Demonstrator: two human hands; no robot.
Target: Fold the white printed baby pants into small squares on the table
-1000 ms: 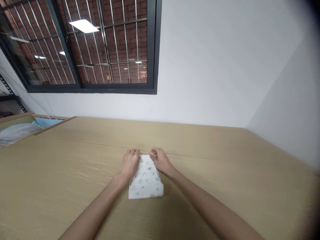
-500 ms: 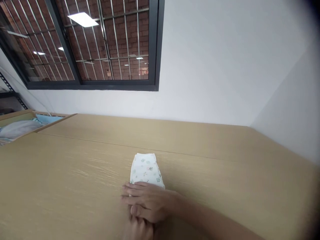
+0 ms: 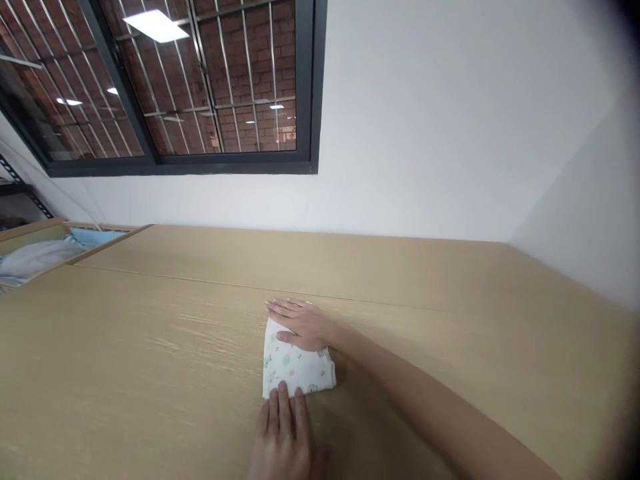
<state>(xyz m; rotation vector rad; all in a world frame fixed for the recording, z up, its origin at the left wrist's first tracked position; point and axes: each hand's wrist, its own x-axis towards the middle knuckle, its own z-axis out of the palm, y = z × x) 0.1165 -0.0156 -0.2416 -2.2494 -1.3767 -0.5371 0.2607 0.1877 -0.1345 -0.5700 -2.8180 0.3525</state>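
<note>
Folded white cloth [image 3: 297, 367] with small coloured prints lies flat near the middle of the wooden table [image 3: 150, 353]. Right hand [image 3: 300, 323] rests palm down across the cloth's far edge, fingers straight and together, pointing left, gripping nothing. Left hand [image 3: 285, 437] lies flat on the table at the near edge, fingers stretched out, tips touching the cloth's near hem, holding nothing. Wooden tray [image 3: 30, 233] with pale blue and white fabric sits at the far left. Dark-framed window [image 3: 165, 87] on the white wall behind.
</note>
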